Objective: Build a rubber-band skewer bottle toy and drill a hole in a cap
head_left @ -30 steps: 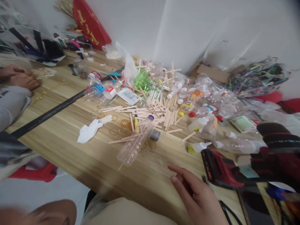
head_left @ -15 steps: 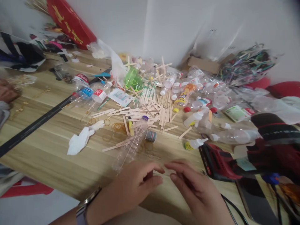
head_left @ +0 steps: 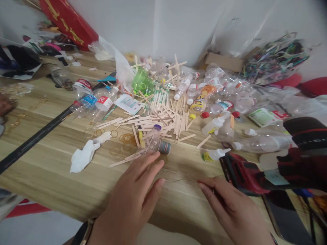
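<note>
My left hand [head_left: 138,190] is open over the table, fingers spread, its fingertips beside a clear bottle with a purple cap [head_left: 153,137] and a spool of multicoloured thread [head_left: 165,147]. To the right, my right hand [head_left: 224,204] pinches the end of a thin thread [head_left: 184,180] between thumb and forefinger. The thread runs leftward toward my left hand, where its far end is hard to make out. Part of the bottle is hidden behind my left hand. Beyond lies a pile of flat wooden sticks [head_left: 158,119].
Empty plastic bottles [head_left: 242,102] crowd the back right. Glue bottles [head_left: 216,154] stand near a red and black power tool [head_left: 245,175]. A crumpled tissue [head_left: 83,156] and a long black bar [head_left: 35,137] lie left. Another person's hand [head_left: 6,105] shows at the left edge.
My left hand has moved forward and its fingers have opened over the bottle. My right hand has shifted right, away from it, and a thread now shows between the hands.
</note>
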`<move>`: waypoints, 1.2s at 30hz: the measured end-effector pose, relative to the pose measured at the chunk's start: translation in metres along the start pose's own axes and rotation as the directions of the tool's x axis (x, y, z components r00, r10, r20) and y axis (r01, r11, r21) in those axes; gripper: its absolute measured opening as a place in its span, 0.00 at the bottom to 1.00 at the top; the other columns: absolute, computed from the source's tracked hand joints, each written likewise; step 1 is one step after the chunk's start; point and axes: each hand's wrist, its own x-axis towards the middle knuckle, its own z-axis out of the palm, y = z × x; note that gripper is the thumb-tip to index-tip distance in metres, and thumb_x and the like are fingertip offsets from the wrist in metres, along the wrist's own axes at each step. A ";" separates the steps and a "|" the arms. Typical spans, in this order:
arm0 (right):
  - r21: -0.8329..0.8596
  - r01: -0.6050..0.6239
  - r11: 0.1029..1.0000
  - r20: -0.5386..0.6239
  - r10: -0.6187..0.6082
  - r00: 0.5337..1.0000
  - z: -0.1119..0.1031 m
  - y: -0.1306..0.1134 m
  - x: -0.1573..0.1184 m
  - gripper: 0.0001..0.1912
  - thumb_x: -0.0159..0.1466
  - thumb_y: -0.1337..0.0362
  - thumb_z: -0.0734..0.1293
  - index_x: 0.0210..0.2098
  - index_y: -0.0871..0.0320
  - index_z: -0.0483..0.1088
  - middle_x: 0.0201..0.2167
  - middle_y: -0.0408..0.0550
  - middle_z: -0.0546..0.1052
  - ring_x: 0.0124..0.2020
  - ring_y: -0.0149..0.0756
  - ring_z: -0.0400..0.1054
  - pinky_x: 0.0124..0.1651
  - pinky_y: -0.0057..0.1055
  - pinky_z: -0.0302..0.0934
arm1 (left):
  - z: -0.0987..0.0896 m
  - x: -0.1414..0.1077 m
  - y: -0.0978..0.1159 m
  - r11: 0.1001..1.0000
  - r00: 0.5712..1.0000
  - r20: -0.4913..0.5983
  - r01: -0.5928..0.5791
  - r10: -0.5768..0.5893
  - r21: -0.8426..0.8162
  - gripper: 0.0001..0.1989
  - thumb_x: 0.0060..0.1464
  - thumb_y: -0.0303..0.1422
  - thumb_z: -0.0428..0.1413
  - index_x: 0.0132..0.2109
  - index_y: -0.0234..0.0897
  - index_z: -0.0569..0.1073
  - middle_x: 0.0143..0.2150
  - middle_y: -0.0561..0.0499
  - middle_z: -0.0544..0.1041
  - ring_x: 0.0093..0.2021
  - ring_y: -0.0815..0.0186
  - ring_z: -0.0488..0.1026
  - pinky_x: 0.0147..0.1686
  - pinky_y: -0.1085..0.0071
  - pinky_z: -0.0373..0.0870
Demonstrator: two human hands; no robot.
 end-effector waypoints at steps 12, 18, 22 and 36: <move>-0.013 0.075 0.997 0.090 -0.073 0.993 0.006 -0.002 -0.007 0.13 0.72 0.63 0.57 0.39 0.54 0.74 0.29 0.45 0.78 0.29 0.35 0.74 0.31 0.28 0.66 | 0.064 0.026 0.005 0.744 0.819 0.560 0.449 -0.122 -0.495 0.16 0.60 0.43 0.52 0.44 0.35 0.75 0.30 0.54 0.70 0.30 0.68 0.64 0.30 0.72 0.57; 0.047 -0.471 0.881 -0.389 0.451 0.803 0.001 0.047 -0.003 0.23 0.63 0.49 0.64 0.48 0.60 0.70 0.37 0.54 0.78 0.30 0.40 0.73 0.32 0.34 0.67 | 0.064 0.030 0.010 0.683 0.780 0.580 0.556 -0.234 -0.474 0.12 0.57 0.40 0.51 0.34 0.36 0.70 0.23 0.59 0.61 0.25 0.71 0.56 0.26 0.72 0.51; 0.167 -0.562 0.810 -0.295 0.585 0.756 0.013 0.070 0.022 0.40 0.56 0.45 0.66 0.60 0.66 0.61 0.49 0.63 0.75 0.29 0.41 0.72 0.33 0.37 0.67 | 0.066 0.033 0.009 0.589 0.752 0.605 0.620 -0.261 -0.518 0.12 0.55 0.41 0.51 0.32 0.37 0.67 0.19 0.62 0.56 0.22 0.71 0.50 0.23 0.72 0.47; -0.019 -0.537 0.843 -0.244 0.517 0.820 0.026 0.093 0.134 0.10 0.66 0.59 0.65 0.35 0.60 0.69 0.27 0.46 0.75 0.29 0.36 0.69 0.34 0.33 0.63 | 0.066 0.032 0.000 0.558 0.700 0.656 0.676 -0.283 -0.481 0.17 0.50 0.44 0.53 0.34 0.34 0.75 0.18 0.60 0.58 0.21 0.71 0.51 0.22 0.72 0.46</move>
